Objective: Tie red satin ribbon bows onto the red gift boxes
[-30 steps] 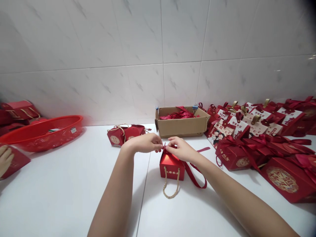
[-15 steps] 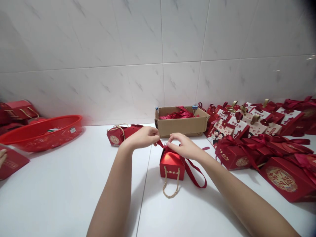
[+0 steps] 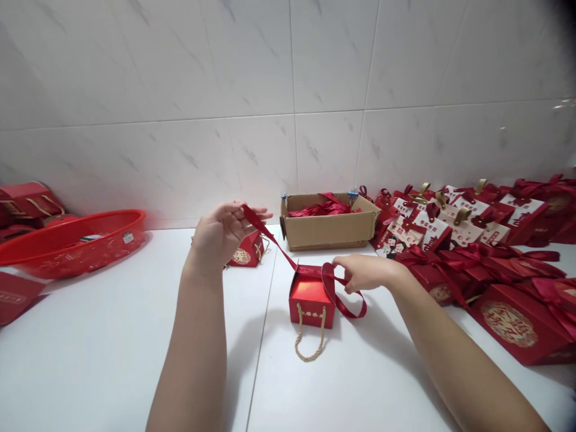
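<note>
A small red gift box point(image 3: 312, 306) with a twisted rope handle point(image 3: 309, 358) stands upright on the white table. Dark red ribbon point(image 3: 275, 241) runs through its top. My left hand point(image 3: 227, 231) is raised to the box's upper left and pulls one ribbon end taut between its fingers. At the box's right side my right hand point(image 3: 366, 272) has its fingers closed on the ribbon by the top flap, and a loop of ribbon hangs below it. Partly hidden behind my left hand is another red gift box point(image 3: 246, 252).
A cardboard box point(image 3: 328, 232) of red ribbons stands against the tiled wall. Several finished-looking red and white gift boxes point(image 3: 508, 324) crowd the right. On the left are a red plastic basket point(image 3: 90, 252) and more red boxes point(image 3: 29, 201).
My left hand has moved up and left, drawing the ribbon out from the box top. My right hand has shifted right to the box's side. Another person's hand at far left has left view.
</note>
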`<state>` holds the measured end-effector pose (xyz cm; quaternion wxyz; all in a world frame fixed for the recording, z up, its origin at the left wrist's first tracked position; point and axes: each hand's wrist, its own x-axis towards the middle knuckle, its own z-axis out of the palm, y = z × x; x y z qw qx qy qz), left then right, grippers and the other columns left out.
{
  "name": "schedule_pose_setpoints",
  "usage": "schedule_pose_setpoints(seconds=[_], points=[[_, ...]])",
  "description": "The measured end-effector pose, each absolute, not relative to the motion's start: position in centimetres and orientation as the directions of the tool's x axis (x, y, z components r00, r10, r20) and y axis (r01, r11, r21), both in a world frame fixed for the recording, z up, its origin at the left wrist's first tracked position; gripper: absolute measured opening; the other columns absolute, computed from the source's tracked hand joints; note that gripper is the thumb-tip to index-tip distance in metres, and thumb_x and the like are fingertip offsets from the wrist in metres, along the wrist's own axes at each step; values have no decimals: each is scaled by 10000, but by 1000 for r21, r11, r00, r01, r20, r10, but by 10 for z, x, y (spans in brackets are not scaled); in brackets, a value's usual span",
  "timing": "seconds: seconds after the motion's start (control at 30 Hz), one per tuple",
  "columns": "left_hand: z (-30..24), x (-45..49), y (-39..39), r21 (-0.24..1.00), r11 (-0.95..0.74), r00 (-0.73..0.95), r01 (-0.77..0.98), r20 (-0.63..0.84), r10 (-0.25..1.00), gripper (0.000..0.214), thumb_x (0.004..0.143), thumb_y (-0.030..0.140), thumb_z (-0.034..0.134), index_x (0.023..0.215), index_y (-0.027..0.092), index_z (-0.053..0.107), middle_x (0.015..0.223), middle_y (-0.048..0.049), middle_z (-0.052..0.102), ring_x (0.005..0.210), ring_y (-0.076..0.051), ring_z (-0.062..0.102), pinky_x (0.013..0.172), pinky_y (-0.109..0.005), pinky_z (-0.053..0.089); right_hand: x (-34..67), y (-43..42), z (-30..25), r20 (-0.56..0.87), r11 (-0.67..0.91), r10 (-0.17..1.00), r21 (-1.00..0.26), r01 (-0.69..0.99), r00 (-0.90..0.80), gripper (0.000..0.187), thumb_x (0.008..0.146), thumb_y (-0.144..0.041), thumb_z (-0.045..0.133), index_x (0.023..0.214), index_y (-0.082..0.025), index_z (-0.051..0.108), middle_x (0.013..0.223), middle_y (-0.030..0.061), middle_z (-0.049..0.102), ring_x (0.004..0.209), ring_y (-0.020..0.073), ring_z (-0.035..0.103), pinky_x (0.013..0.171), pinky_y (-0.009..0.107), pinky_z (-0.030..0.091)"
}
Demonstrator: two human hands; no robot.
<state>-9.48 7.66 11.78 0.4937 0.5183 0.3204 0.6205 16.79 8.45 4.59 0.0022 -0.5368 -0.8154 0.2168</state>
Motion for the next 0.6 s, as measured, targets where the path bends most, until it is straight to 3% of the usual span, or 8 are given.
schedule_pose_setpoints(seconds=[0.17, 0.37, 0.5, 0.6], points=[[123, -102, 74, 844, -317, -90, -433, 310, 947, 80, 672, 174, 494, 606, 158, 535, 603, -29, 612, 644, -183, 631, 720, -373, 521, 180, 81, 58, -253, 228, 906, -385, 895, -339, 467, 615, -99, 589, 1064, -224, 566, 907, 57, 669, 757, 221, 626, 532, 263, 405], [123, -110, 75, 826, -334, -134, -453, 308, 942, 126, 697, 172, 480, 571, 169, 493, 553, -1, 482, 472, -98, 468, 532, -265, 469, 196, 71, 73, -182, 230, 928, -404, 885, -324, 250, 677, -89, 517, 884, -216, 575, 851, 41, 662, 736, 189, 621, 559, 248, 418], [125, -110, 73, 836, -356, -157, -417, 320, 934, 141, 702, 176, 487, 561, 180, 484, 561, -9, 477, 481, -103, 462, 517, -259, 453, 206, 68, 79, -64, 243, 954, -410, 879, -293, 316, 656, -34, 477, 877, -217, 608, 868, 37, 663, 743, 181, 614, 593, 245, 421], [128, -109, 69, 833, -369, -172, -412, 327, 929, 148, 706, 174, 489, 559, 182, 502, 571, -18, 489, 503, -111, 471, 525, -265, 457, 214, 64, 85, 41, 274, 957, -451, 850, -286, 268, 713, -93, 475, 894, -227, 620, 879, 31, 676, 743, 176, 614, 596, 244, 428]])
